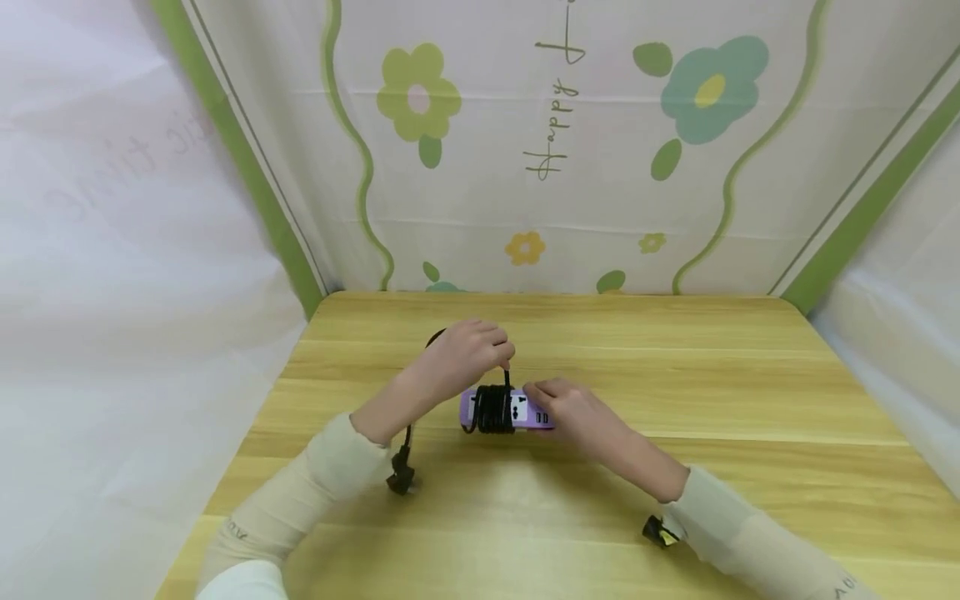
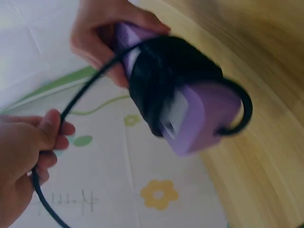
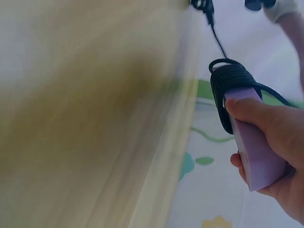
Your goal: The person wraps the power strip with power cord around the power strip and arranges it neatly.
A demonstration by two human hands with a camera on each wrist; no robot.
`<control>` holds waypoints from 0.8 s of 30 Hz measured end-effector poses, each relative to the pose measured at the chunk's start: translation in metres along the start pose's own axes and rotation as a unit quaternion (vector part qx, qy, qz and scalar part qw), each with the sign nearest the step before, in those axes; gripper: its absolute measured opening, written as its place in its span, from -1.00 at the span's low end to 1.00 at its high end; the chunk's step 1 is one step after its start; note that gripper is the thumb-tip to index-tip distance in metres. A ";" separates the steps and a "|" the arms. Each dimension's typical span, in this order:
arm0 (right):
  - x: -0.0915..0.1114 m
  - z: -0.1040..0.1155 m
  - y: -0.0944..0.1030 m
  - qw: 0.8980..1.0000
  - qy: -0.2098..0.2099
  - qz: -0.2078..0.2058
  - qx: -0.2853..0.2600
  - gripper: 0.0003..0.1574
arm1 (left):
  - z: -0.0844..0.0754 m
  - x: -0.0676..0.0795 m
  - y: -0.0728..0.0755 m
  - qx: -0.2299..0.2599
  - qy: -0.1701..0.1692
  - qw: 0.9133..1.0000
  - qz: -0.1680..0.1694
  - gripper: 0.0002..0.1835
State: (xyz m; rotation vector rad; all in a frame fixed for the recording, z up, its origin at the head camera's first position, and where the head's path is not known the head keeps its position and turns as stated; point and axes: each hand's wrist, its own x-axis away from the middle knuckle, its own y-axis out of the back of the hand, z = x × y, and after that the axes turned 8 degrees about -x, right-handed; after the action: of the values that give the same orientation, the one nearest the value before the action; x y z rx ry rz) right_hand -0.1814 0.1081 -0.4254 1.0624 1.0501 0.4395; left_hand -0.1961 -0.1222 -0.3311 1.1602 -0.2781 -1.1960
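Observation:
A purple power strip (image 1: 542, 419) with white sockets is held above the table, its black cord (image 1: 493, 410) wound several times around its body. My right hand (image 1: 577, 412) grips the strip's right end; in the right wrist view the thumb lies along the purple casing (image 3: 259, 156). Up and to the left, my left hand (image 1: 468, 354) pinches the loose run of cord, which rises from the coil; the left wrist view shows that cord (image 2: 88, 85) passing between thumb and fingers. From the left hand the free end hangs down to a black plug (image 1: 401, 477).
The wooden table (image 1: 750, 375) spreads under both hands. A small black object with a yellow patch (image 1: 660, 532) shows beside the right sleeve and looks like a wrist camera. A flower-printed white cloth (image 1: 480, 192) hangs behind the table's far edge, with white cloth at both sides.

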 end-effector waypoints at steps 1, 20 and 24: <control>0.001 0.003 0.002 1.000 0.011 -0.002 0.000 -0.27 | 0.003 0.000 -0.003 0.018 -0.007 1.000 0.006 -0.98; 0.012 0.032 0.045 0.988 0.072 -0.052 -0.127 -0.23 | 0.004 0.018 -0.059 0.370 -0.020 0.929 0.026 -0.83; 0.013 0.027 0.053 0.982 0.068 -0.070 -0.162 -0.27 | -0.007 0.024 -0.067 0.421 0.018 0.906 0.027 -0.80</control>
State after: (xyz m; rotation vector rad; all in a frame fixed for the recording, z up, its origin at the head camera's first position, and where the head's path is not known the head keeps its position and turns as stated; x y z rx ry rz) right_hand -0.1425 0.1283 -0.3829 0.6712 1.1209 0.5534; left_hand -0.2202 -0.1322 -0.3974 1.8994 -0.8501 -1.0122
